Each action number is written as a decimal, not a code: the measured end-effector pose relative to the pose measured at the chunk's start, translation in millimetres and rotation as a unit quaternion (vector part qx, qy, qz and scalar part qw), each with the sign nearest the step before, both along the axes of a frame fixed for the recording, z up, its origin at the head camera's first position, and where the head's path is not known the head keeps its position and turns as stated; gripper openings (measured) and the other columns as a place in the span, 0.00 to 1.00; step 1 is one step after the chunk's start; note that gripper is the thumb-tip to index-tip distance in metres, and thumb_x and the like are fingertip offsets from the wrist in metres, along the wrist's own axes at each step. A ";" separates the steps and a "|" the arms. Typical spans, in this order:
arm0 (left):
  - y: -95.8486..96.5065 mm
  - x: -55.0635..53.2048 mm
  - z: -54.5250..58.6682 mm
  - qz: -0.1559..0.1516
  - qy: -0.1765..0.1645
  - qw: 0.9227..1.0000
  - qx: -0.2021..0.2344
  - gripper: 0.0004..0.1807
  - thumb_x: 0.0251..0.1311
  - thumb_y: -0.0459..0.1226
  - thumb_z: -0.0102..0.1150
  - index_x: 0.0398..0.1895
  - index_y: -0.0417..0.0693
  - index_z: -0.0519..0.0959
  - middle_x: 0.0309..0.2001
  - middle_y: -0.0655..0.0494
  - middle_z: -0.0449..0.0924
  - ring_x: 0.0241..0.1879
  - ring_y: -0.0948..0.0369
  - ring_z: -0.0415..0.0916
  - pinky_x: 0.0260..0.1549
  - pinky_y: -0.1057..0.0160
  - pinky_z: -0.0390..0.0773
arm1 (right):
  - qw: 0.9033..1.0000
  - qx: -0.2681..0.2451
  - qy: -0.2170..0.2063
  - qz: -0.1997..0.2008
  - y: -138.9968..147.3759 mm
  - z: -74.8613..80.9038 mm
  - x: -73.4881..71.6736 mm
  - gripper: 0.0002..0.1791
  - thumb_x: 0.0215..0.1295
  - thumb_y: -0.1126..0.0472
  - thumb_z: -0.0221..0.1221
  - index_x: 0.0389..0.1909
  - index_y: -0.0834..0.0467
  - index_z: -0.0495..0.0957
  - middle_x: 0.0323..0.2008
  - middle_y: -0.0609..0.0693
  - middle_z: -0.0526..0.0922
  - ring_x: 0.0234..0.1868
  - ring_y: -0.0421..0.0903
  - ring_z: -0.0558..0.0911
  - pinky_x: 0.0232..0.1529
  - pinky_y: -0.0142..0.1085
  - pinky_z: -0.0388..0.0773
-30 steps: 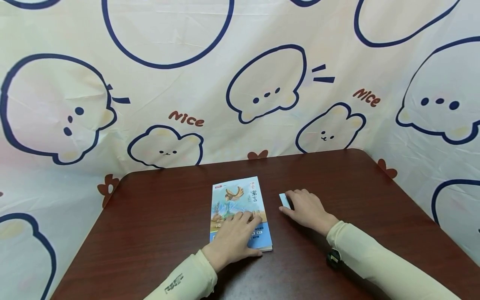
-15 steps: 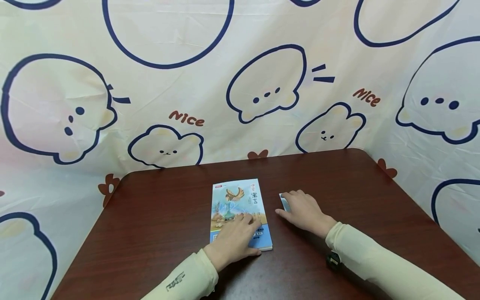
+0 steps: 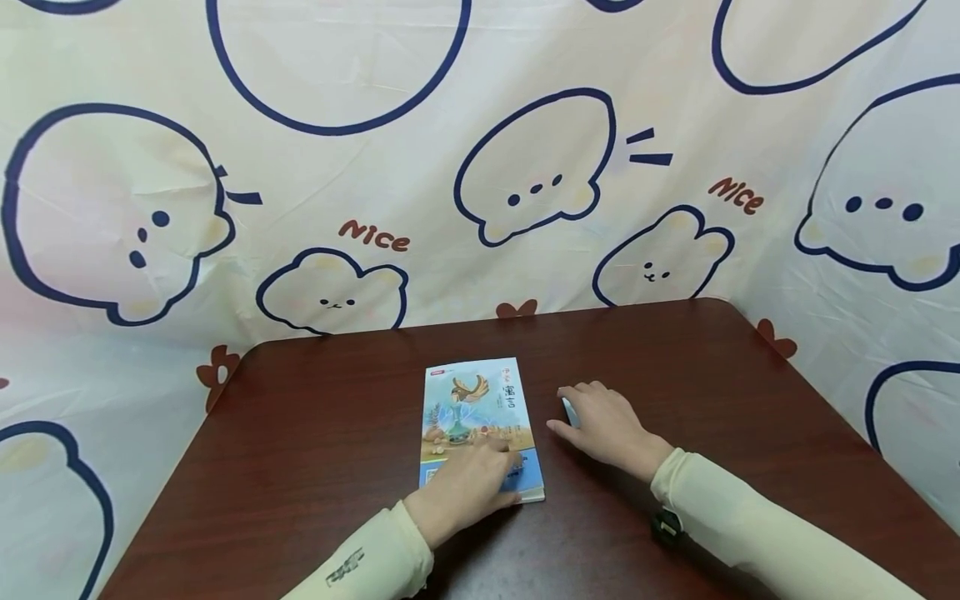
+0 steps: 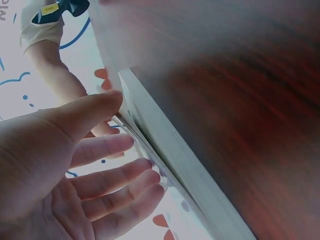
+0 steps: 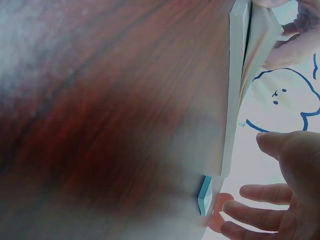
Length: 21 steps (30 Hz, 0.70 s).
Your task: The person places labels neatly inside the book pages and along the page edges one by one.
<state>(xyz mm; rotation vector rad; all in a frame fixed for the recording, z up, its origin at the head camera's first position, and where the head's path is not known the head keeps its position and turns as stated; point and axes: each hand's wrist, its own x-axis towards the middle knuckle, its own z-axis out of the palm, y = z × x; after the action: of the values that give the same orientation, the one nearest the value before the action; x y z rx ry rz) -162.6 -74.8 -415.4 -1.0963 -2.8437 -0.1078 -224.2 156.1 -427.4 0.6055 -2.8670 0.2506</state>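
A paperback book (image 3: 468, 396) with an illustrated light-blue cover lies on the brown table. My left hand (image 3: 468, 479) rests over its lower part, fingers on the cover and thumb by the lower right corner. In the left wrist view, the book's page edge (image 4: 185, 160) shows a thin gap under the cover side, close to the left thumb. To the right, my right hand (image 3: 611, 425) is held over a small flat blue block (image 3: 570, 412), mostly hidden by it. In the right wrist view the block (image 5: 204, 196) lies on the table, apart from the relaxed fingers.
The dark brown table (image 3: 315, 433) has rounded far corners. A pale cloth wall (image 3: 420, 183) with cartoon outlines stands behind and beside it. A black watch-like device (image 3: 666, 527) sits at the right wrist.
My right hand has shifted slightly left and covers more of the blue block. My left fingers have drawn slightly down the cover. The book's far edge dips slightly lower.
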 end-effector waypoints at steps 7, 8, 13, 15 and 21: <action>-4.3 4.1 0.1 -0.019 0.019 0.999 0.039 0.15 0.63 0.40 0.67 0.51 0.49 0.82 0.39 0.56 0.86 0.35 0.62 0.84 0.32 0.66 0.81 | 1.000 0.006 0.007 0.000 0.0 0.8 2.5 0.31 0.64 0.42 0.65 0.58 0.61 0.81 0.51 0.58 0.87 0.47 0.54 0.84 0.43 0.49 0.84; -5.0 4.5 -0.5 -0.021 0.020 0.998 0.048 0.18 0.63 0.38 0.65 0.56 0.49 0.80 0.41 0.55 0.87 0.36 0.62 0.85 0.32 0.65 0.81 | 1.000 0.007 0.008 0.000 0.2 0.7 2.8 0.31 0.64 0.42 0.66 0.57 0.61 0.81 0.50 0.58 0.87 0.46 0.54 0.84 0.42 0.48 0.84; -7.3 5.7 -4.3 -0.034 0.018 0.996 0.080 0.32 0.64 0.32 0.59 0.72 0.54 0.67 0.50 0.51 0.87 0.41 0.58 0.86 0.32 0.65 0.81 | 1.000 0.007 0.002 -0.001 0.8 -1.0 4.1 0.29 0.63 0.43 0.67 0.56 0.61 0.82 0.47 0.57 0.87 0.42 0.51 0.83 0.38 0.45 0.83; -7.5 5.5 -5.3 -0.034 0.015 0.996 0.076 0.33 0.65 0.33 0.58 0.73 0.57 0.66 0.51 0.51 0.87 0.43 0.58 0.86 0.34 0.63 0.82 | 1.000 0.007 0.001 0.001 0.6 -1.2 5.1 0.29 0.63 0.43 0.67 0.55 0.60 0.82 0.47 0.56 0.87 0.41 0.51 0.82 0.37 0.45 0.82; -4.4 6.0 -3.7 -0.035 0.030 0.999 0.029 0.30 0.66 0.31 0.60 0.69 0.63 0.71 0.49 0.52 0.85 0.42 0.58 0.85 0.35 0.63 0.83 | 1.000 0.006 0.001 0.008 -0.1 -1.8 6.7 0.28 0.64 0.43 0.66 0.55 0.60 0.82 0.46 0.56 0.87 0.44 0.53 0.83 0.41 0.46 0.83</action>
<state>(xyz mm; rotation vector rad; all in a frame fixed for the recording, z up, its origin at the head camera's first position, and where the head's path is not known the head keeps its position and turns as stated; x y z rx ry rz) -156.6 -79.1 -419.1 -1.1669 -2.7336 -0.1579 -217.6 156.0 -429.2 0.6322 -2.8649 0.2340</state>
